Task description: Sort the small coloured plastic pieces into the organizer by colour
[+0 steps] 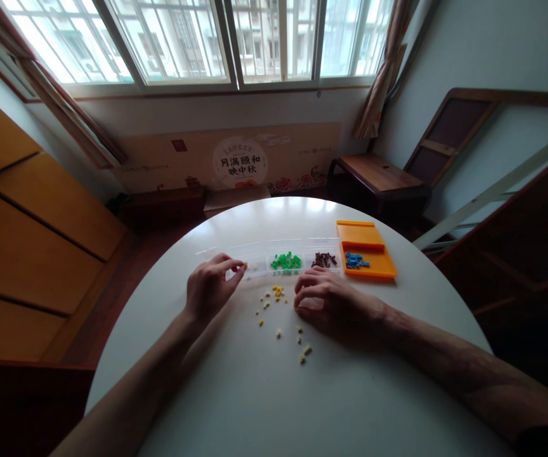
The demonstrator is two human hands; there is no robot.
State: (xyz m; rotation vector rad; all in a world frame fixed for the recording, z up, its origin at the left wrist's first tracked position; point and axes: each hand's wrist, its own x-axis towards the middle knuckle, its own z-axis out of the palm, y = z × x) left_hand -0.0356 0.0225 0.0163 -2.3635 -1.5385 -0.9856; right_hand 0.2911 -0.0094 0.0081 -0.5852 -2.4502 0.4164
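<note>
Head-worn view — forward and down over the table [236, 393], toward the window [232, 47].

A bright window [274, 41] backlights the dim white table [236, 393].

Window [198, 44] between curtains [373, 108], printed panel [240, 157] below, wooden cabinet [31, 235] left, low bench [378, 173] right.

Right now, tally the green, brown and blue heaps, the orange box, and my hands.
Green heap: 1
Brown heap: 1
Blue heap: 1
Orange box: 1
Hands, left hand and right hand: 2
Total: 6
</note>
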